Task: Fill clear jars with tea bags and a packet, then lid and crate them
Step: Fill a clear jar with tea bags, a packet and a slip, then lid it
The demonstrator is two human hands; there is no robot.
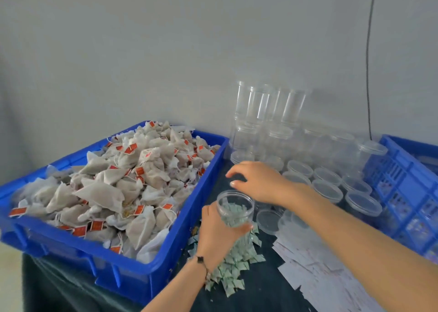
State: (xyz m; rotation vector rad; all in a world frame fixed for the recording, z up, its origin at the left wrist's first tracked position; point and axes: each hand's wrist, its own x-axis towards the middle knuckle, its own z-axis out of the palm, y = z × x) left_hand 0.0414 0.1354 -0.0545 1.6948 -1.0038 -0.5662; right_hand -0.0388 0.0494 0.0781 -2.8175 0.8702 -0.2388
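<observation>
Left hand [216, 231] grip clamped on jar [234, 208]; right hand [258, 181] grip apart, beside tray [166, 259] edge.

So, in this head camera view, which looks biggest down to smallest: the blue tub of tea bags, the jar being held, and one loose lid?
1. Blue tub
2. Held jar
3. Loose lid, slightly smaller than the jar.

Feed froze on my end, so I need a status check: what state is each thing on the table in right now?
Held jar: upright, unlidded, gripped by left hand.
Right hand: open, above the jar, holding nothing visible.
Tea bag crate: heaped full.
Green packets: loose pile on the table.
Stacked jars: empty, unlidded.
Lids: loose, beside the right crate.
</observation>
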